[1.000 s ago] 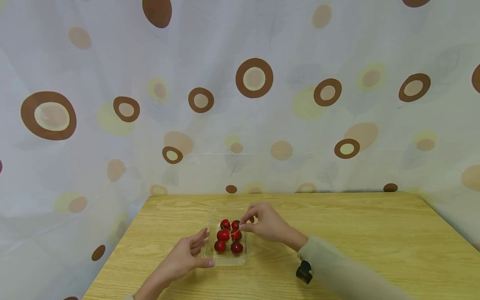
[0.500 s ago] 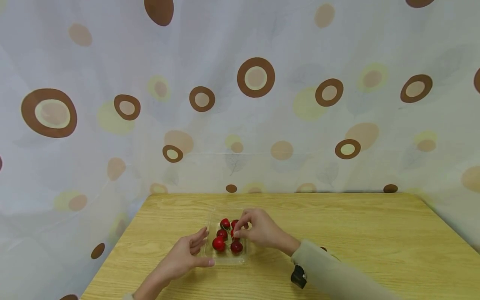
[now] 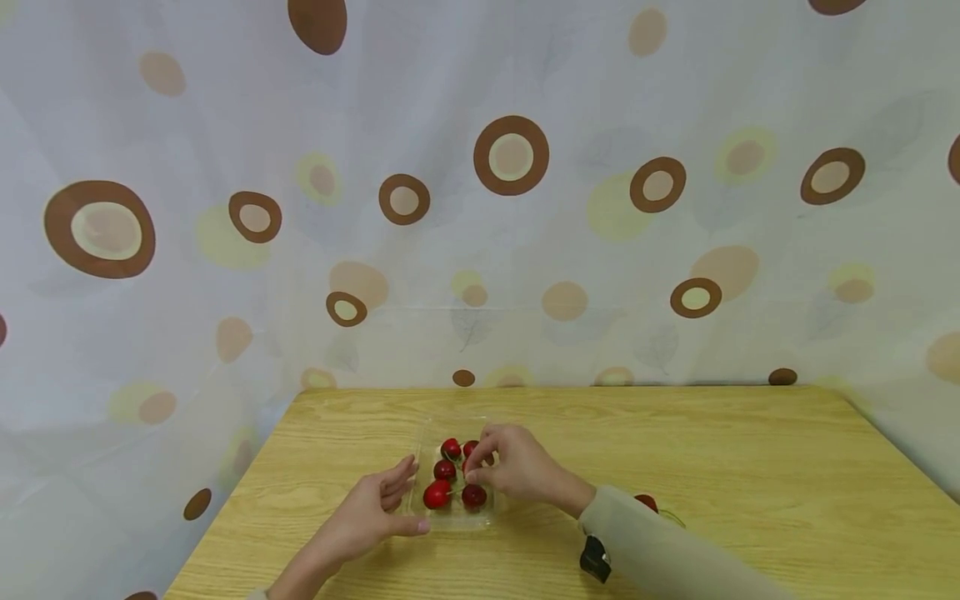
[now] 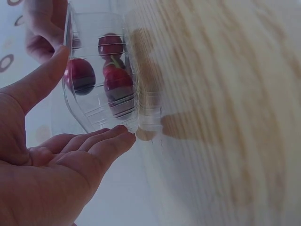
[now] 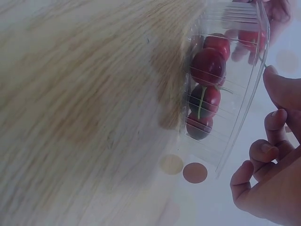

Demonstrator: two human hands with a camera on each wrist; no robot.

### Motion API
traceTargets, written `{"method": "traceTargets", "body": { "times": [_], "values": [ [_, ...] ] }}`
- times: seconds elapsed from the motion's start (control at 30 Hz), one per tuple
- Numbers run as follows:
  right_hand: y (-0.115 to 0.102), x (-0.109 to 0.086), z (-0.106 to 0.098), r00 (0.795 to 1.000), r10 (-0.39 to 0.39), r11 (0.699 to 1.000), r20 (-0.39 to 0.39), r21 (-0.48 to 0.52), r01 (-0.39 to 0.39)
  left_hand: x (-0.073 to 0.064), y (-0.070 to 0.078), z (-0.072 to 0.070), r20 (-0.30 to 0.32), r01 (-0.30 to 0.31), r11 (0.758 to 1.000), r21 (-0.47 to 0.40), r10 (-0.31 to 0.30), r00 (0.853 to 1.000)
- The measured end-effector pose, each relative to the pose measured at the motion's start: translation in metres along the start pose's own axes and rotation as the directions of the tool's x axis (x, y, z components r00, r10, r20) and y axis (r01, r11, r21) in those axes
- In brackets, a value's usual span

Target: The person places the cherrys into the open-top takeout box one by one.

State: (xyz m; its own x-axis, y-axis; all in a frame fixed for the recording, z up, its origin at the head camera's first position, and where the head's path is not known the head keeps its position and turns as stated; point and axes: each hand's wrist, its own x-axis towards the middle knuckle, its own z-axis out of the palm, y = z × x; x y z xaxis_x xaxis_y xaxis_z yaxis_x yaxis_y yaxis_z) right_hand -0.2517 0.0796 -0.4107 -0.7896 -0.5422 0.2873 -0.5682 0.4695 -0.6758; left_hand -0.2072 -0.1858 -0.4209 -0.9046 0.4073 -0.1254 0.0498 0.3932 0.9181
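A clear plastic box (image 3: 457, 523) with several dark red cherries in it stands on the wooden table. My right hand (image 3: 521, 467) is over its right side, thumb and index finger pinching a thin green stem. From that stem hangs a brighter red cherry (image 3: 437, 494), at the near left of the box; in the left wrist view this cherry (image 4: 80, 77) sits higher than the others. My left hand (image 3: 367, 517) lies along the box's left side, fingers extended, with fingertips (image 4: 124, 132) at the wall and the thumb by the rim. Behind my right fingers one cherry is partly hidden.
Beside my right sleeve, a loose cherry (image 3: 647, 502) with a stem lies on the table (image 3: 750, 467), partly covered by the arm. A patterned curtain (image 3: 570, 250) hangs behind the table's far edge. A black wrist device (image 3: 595, 558) hangs under the right cuff.
My right hand has moved nearer and slightly left, carrying the cherry by its stem toward the box's near left. The loose cherry has come into view beside the sleeve. My left hand stays put.
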Motion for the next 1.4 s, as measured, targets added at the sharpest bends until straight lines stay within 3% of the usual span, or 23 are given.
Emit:
{"method": "traceTargets", "body": {
  "times": [0.43, 0.63, 0.77, 0.9, 1.2, 1.4],
  "values": [
    [-0.002, 0.002, 0.006, 0.999, -0.007, 0.998, 0.032, -0.055, 0.009, 0.001, -0.001, -0.001, 0.003, 0.001, 1.0, 0.004, -0.001, 1.0],
    [0.0, -0.003, -0.003, 0.999, 0.048, 0.999, 0.003, -0.015, -0.048, 0.001, 0.0, 0.0, 0.006, 0.009, 1.0, -0.003, -0.009, 1.0],
    [0.004, -0.013, -0.025, 0.998, 0.053, 0.998, -0.035, 0.024, -0.052, 0.0, 0.0, 0.0, 0.008, 0.011, 1.0, -0.012, -0.011, 1.0],
    [0.011, -0.029, -0.055, 0.997, 0.042, 0.999, -0.063, 0.002, -0.042, -0.001, 0.0, 0.0, 0.003, 0.005, 1.0, 0.001, -0.005, 1.0],
    [0.04, -0.087, -0.126, 0.99, 0.105, 0.992, -0.089, -0.062, -0.11, 0.0, 0.0, -0.001, 0.007, 0.007, 1.0, 0.003, -0.007, 1.0],
    [0.067, -0.128, -0.154, 0.986, 0.141, 0.981, -0.091, -0.121, -0.151, 0.0, 0.0, -0.001, 0.013, 0.008, 1.0, -0.007, -0.008, 1.0]
  ]
}}
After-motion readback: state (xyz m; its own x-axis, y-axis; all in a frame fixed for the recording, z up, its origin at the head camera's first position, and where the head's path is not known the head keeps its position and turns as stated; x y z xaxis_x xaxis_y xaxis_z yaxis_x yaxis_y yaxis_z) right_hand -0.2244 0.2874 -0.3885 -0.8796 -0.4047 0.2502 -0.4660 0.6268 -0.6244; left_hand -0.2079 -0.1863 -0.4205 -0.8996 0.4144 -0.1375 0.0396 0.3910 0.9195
